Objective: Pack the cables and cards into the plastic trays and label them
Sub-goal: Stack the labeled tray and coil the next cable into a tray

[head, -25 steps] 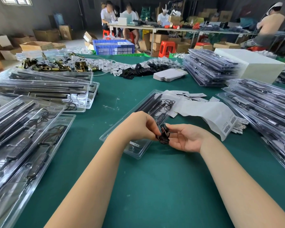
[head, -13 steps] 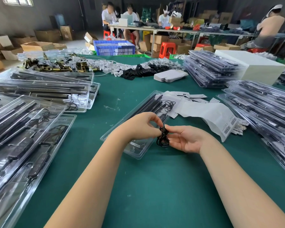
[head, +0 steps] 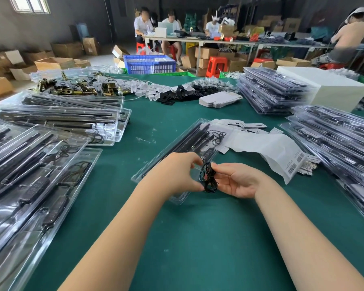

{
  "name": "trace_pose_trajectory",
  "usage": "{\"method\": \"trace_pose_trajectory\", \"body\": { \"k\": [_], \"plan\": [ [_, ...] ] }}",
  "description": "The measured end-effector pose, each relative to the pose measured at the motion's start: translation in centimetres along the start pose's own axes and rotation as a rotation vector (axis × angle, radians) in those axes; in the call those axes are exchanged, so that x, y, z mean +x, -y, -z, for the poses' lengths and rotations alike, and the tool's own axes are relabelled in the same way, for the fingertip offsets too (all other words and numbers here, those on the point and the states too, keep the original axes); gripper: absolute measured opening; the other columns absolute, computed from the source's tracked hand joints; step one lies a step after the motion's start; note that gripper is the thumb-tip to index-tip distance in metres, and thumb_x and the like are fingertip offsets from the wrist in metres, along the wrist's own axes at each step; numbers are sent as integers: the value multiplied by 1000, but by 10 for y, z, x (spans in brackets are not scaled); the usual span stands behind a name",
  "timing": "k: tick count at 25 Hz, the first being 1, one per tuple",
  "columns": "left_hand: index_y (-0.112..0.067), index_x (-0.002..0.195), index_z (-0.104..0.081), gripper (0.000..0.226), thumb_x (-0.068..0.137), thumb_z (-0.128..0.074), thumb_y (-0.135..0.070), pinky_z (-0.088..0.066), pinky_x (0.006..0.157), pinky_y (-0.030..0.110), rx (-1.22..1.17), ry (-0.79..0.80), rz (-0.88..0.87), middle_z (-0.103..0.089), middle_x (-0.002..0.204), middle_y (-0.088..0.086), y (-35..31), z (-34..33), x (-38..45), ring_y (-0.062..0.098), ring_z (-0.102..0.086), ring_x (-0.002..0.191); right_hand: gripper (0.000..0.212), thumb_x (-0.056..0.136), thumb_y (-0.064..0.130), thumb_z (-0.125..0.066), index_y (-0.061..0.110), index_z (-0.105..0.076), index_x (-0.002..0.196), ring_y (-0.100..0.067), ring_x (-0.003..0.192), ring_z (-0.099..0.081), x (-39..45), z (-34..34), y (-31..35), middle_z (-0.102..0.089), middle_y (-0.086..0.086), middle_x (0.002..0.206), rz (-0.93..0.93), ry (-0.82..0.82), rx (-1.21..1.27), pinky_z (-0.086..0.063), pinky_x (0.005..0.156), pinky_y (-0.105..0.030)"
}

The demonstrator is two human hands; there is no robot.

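Note:
A small coil of thin black cable (head: 208,179) hangs between my two hands at the table's centre. My left hand (head: 177,175) pinches its left side, and my right hand (head: 235,179) pinches its top with thumb and forefinger, palm up. Just behind the hands lies an open clear plastic tray (head: 156,164) holding black rods, a controller and another cable loop. A white label strip with barcodes (head: 277,152) lies to the tray's right.
Filled clear trays are stacked at the left (head: 36,175), the right (head: 340,148) and the back right (head: 269,93). A white box (head: 328,89), white cards (head: 219,98), black tags and brass parts (head: 76,87) lie further back. People sit at distant tables.
The cable coil has loosened and stretched taller between my hands. My right hand's fingers moved up onto its top while the left hand kept its grip.

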State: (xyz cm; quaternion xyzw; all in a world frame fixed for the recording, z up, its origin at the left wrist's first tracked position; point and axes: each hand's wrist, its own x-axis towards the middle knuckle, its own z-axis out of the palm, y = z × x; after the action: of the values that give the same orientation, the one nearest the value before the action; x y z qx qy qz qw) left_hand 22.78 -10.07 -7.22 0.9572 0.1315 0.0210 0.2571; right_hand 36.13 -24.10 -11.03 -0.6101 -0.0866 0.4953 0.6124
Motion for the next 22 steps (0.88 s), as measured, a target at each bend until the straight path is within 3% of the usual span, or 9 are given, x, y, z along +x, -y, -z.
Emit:
{"method": "trace_pose_trajectory", "body": {
  "k": [2,4,6,8,11,16,22],
  "plan": [
    [-30,138,-44,77,71,-77,-48,-41,96,26,99,54,32,-51,136,-6,15,-5,-15,14,-50,119,11,92,22,-61,11,-64,91,-13,64,-71,2,0,-1,-75,-9,81,18,-1,-18,-54,50,-19],
    [-28,143,-39,78,75,-71,-50,-29,110,27,115,33,18,-42,143,-5,29,-12,-29,16,-37,134,11,92,22,-61,12,-63,90,-12,64,-71,2,-1,-1,-75,-8,82,31,-12,-30,-54,50,-19],
    [-31,142,-40,71,79,-69,-44,-14,113,18,30,-19,-32,-38,146,-11,38,-17,-42,13,-25,142,9,92,21,-61,12,-63,91,-13,66,-71,3,-1,-2,-75,-8,83,44,-21,-19,-54,51,-20],
    [-35,138,-46,64,79,-70,-43,-18,117,23,-78,-62,-36,-43,144,-15,45,-18,-48,9,-27,142,8,93,20,-61,12,-64,92,-14,68,-72,3,-1,-2,-75,-10,84,47,-28,3,-55,53,-21],
    [-38,129,-55,50,82,-67,-49,-29,110,21,-167,-118,-2,-55,135,-15,50,-15,-50,1,-34,137,8,93,19,-61,11,-64,92,-14,69,-72,1,-1,-1,-75,-10,84,45,-31,26,-55,51,-21],
    [-32,134,-48,39,98,-37,-45,-40,89,27,205,-304,-64,-57,129,-13,40,-29,-52,12,-49,126,9,93,17,-61,9,-66,95,-13,63,-71,-2,-6,0,-75,-7,79,43,-57,45,-53,48,-20],
    [-26,125,-53,35,97,-39,-41,-42,74,29,92,-447,-26,-67,103,-11,39,-36,-52,17,-60,96,7,93,17,-61,10,-65,93,-13,63,-71,-6,-7,4,-74,-9,83,41,-92,-13,-52,47,-19]
  ]
}}
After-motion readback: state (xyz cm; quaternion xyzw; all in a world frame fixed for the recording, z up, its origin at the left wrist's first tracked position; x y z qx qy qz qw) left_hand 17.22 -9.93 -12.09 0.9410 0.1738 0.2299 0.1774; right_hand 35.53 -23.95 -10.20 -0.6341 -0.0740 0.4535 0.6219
